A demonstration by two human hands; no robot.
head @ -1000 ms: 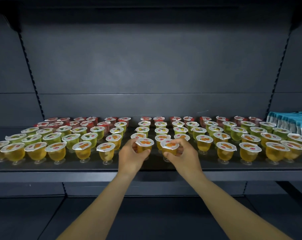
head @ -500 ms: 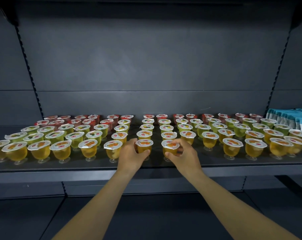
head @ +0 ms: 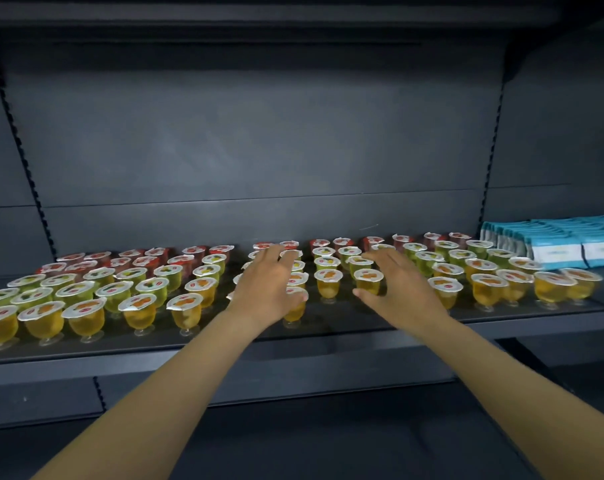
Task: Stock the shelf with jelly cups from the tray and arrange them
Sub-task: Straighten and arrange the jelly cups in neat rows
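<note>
Jelly cups (head: 330,286) stand upright in rows across the dark shelf (head: 328,336), each a small clear footed cup with a white foil lid. The nearest rows hold orange-yellow jelly, such as the cup at the front left (head: 184,311); behind them come green cups (head: 169,277), and the farthest rows at the back wall are red (head: 195,252). Each lid carries a fruit picture and a small red oval mark; its writing is too small to read.

Both bare forearms reach in from below. The left hand (head: 267,289) lies palm down over the cups left of the middle, fingers straight and slightly spread, tips over the far green and red cups; an orange cup (head: 295,308) shows just under its thumb side, and whether the hand touches it cannot be told. The right hand (head: 395,289) is likewise spread flat and grasps nothing, its thumb just beside an orange cup (head: 369,282) and its fingers stretched toward the green rows. A column of cups stands between the 2 hands.

At the far right of the shelf, beside the cups, sit light blue and white packets (head: 558,249) lined up on edge; their labels are blurred and unreadable.
</note>
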